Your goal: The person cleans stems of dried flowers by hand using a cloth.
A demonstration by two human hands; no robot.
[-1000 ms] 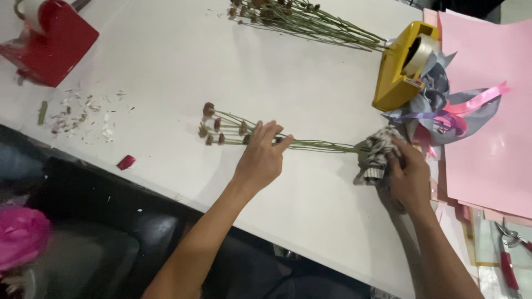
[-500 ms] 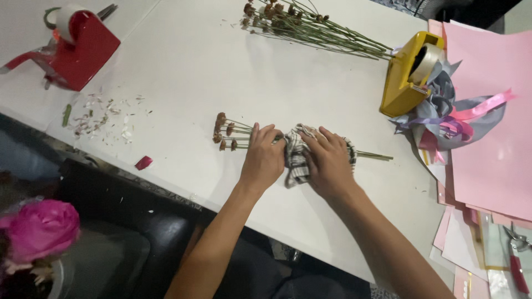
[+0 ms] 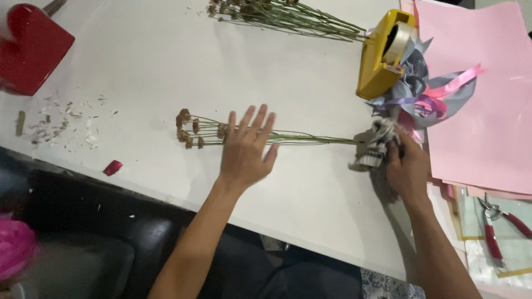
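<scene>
Several dried flower stems (image 3: 260, 134) lie flat across the middle of the white table (image 3: 155, 61). The left hand (image 3: 246, 149) rests on the stems with fingers spread, just beside their brown heads. At the stems' cut ends the right hand (image 3: 407, 166) is closed around a crumpled grey cloth (image 3: 374, 145). Beyond those ends, near them, stands a yellow tape dispenser (image 3: 382, 55); pink paper (image 3: 487, 94) lies farther out.
</scene>
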